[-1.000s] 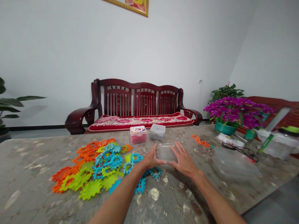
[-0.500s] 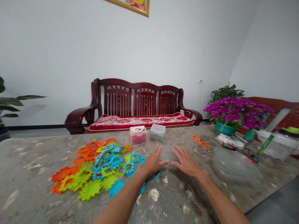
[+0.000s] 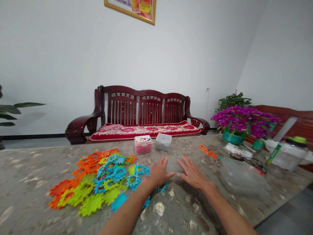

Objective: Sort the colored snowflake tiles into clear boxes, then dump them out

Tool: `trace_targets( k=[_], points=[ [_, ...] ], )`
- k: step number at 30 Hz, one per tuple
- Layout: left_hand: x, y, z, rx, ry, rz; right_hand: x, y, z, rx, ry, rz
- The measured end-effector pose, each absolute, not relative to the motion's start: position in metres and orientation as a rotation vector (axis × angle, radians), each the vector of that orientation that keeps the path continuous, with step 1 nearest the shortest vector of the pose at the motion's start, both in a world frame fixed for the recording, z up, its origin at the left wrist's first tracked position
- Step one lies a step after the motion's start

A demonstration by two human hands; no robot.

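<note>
A clear plastic box (image 3: 175, 165) stands on the table between my hands. My left hand (image 3: 159, 171) presses its left side, fingers stretched forward and thumb turned inward in front. Against its right side lies my right hand (image 3: 192, 171), its fingers long and slightly spread, its thumb also toward the front. The box's see-through walls make its contents hard to tell. Just left of my left hand spreads a pile of toothed puzzle pieces: blue ones (image 3: 119, 198), green ones (image 3: 91, 203) and orange ones (image 3: 61, 187), some with cut-out middles.
Farther back stand a pink-filled lidded box (image 3: 143, 148) and a clear box with grey contents (image 3: 163, 145). To the right are orange pieces (image 3: 207, 151), clear lids (image 3: 241, 173), glasses (image 3: 256, 164), a bottle (image 3: 290, 153) and purple flowers (image 3: 244, 119). A wooden bench (image 3: 150, 104) stands behind the table.
The camera has tilted slightly upward and turned a little to the right, so the whole scene sits lower and farther left. Both hands stay beside the clear box, which has not visibly moved.
</note>
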State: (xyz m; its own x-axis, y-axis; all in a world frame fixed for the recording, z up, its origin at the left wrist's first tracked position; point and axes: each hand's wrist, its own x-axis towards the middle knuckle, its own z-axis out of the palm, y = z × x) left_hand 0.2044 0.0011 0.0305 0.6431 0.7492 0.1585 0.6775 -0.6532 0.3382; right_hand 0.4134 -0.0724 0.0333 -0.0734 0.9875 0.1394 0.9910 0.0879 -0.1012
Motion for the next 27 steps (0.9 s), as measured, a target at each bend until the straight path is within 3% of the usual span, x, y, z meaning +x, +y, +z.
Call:
trace_targets(
  k=[14,22,27],
  points=[
    [0.163,-0.026,0.032,2.629,1.352,0.593,0.370,-0.098,0.043,-1.783,-2.187,-0.643],
    [0.111,-0.024,0.008,2.792,1.384,0.600,0.459,-0.161,0.121,-1.914,-1.710,-0.977],
    [0.108,-0.032,-0.005,2.806,1.400,0.484,0.533,-0.202,0.134,-2.020,-1.595,-1.104]
  ],
)
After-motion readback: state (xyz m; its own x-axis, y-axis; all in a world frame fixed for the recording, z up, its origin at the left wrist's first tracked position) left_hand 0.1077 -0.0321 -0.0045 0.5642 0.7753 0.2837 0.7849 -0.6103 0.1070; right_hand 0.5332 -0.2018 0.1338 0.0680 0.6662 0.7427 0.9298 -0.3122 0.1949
